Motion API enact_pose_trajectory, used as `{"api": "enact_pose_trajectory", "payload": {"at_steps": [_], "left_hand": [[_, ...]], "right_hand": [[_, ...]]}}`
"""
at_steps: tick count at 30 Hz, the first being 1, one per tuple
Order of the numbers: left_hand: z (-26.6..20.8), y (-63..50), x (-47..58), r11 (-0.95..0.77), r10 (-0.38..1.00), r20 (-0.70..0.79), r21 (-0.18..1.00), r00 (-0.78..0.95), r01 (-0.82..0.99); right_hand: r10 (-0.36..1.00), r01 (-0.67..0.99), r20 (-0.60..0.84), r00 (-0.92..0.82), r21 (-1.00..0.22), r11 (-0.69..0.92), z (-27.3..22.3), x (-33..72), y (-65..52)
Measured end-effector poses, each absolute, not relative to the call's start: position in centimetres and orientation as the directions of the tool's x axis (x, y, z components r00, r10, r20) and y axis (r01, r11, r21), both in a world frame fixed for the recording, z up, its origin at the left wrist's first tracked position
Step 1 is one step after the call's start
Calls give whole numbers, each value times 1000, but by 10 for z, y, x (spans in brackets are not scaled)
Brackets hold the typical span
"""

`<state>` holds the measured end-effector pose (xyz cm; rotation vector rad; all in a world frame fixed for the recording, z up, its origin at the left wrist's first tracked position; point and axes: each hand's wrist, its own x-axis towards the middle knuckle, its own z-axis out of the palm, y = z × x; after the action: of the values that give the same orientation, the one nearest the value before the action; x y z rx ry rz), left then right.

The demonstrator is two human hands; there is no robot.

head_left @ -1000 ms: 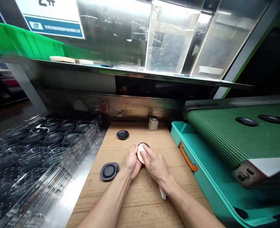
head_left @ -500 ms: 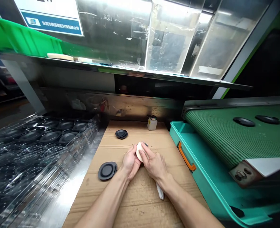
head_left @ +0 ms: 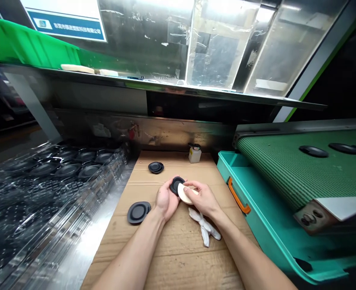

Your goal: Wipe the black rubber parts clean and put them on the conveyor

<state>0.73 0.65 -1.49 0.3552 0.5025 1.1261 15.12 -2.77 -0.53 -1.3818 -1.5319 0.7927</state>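
Note:
My left hand (head_left: 166,201) holds a round black plastic part (head_left: 176,185) in its fingers, above the cardboard sheet (head_left: 172,257). In my right hand (head_left: 204,198) is a flat cream-coloured pad (head_left: 185,195), pinched between thumb and fingers, its edge overlapping the black part's right side. A white cloth piece with finger-like ends, perhaps a glove (head_left: 204,227), lies on the cardboard below my right hand. To the left of my forearm rest black parts (head_left: 138,212) that overlap. Farther back sits another small group of black parts (head_left: 156,167).
A small bottle (head_left: 195,154) with a dark cap stands at the cardboard's back edge. Clear trays (head_left: 60,217) of black parts fill the left. On the right, a teal bin (head_left: 256,229) sits below a green conveyor belt (head_left: 283,161) carrying black parts. Above runs a metal shelf (head_left: 172,86).
My right hand has drawn the pad rightward, off the black part, which now shows in my left hand. More of the white cloth piece is visible. The view has shifted slightly.

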Motion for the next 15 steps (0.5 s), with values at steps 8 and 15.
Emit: {"api": "enact_pose_trajectory", "payload": {"at_steps": [8,15], "left_hand": [[-13,-1,16,403,910,-158,555,383,-728],[-15,-2,15,426,901,-186,551,392,-717]], "right_hand": [[992,238,130,-7,-963,128,-2,141,-26],[997,424,72,-28,-903,77,5,167,-25]]}}
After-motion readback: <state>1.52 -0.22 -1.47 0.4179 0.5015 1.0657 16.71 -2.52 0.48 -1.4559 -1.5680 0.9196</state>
